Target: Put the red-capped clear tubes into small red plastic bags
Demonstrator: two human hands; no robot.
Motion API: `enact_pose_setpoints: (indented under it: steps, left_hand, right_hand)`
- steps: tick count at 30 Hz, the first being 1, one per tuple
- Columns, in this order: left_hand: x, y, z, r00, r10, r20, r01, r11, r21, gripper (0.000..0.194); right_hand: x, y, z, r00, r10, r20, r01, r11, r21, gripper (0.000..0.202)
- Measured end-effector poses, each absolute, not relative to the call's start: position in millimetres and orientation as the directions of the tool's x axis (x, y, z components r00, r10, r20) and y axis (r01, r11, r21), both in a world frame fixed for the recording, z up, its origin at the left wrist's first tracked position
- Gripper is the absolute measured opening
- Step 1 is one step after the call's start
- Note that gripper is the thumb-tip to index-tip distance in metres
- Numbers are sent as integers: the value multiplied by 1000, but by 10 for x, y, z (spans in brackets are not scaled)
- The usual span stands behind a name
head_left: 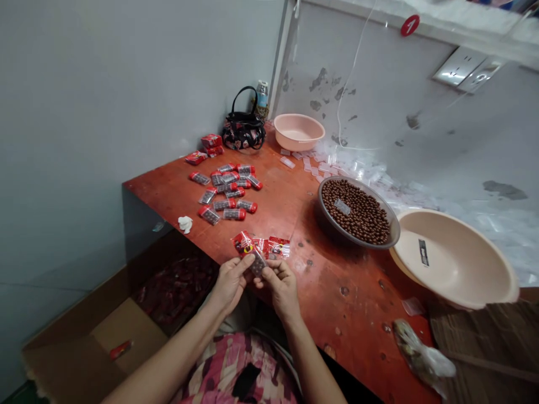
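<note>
An open brown cardboard box [105, 342] sits on the floor at the far left, with a single red packet lying in it. Above it, on the red-brown wooden table [337, 280], a cluster of small clear sachets with red ends [229, 191] lies spread out, each filled with dark beads.

At the near edge the person's left hand [229, 280] and right hand [282, 286] meet over one small clear plastic sachet of dark beads [257, 262] — both pinch it between thumb and fingertips, left at its upper end, right at its lower end. It is held just above the table, touching a loose stack of red printed wrappers [265, 246] behind it.

The sachet looks light and limp; its film is probably slick, and the beads inside would shift, so a pinch at the sealed ends likely holds better than a grip on the belly.

To the right stand a grey metal bowl of brown round beads [357, 212] and an empty pale pink plastic basin [455, 258] — touching at the rims.
</note>
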State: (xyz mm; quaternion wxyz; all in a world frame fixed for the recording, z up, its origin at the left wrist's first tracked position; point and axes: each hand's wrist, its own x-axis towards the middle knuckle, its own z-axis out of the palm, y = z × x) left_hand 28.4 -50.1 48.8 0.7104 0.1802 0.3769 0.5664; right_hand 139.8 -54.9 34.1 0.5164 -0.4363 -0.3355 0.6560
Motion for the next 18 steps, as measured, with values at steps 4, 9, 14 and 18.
enact_pose_setpoints:
  steps: [4,9,14,18]
  left_hand:
    - [237,-551,540,53,946,-321,-679,270,682,19]
    - [245,-572,517,41,944,-327,-724,254,642,21]
    - [301,-622,400,24,933,-359,-737,259,625,18]
    - [223,-661,407,-5,933,-359,-749,234,620,12]
  right_hand:
    - [1366,-592,400,-70,976,-205,-345,-217,-913,19]
    - [1308,-664,454,-39,986,-161,-293,-165,-942,16]
    - [1275,-571,371,-65,980,-190,-397,-200,-896,16]
    - [1163,-506,359,-132,963,-234,-393,-268,-880,20]
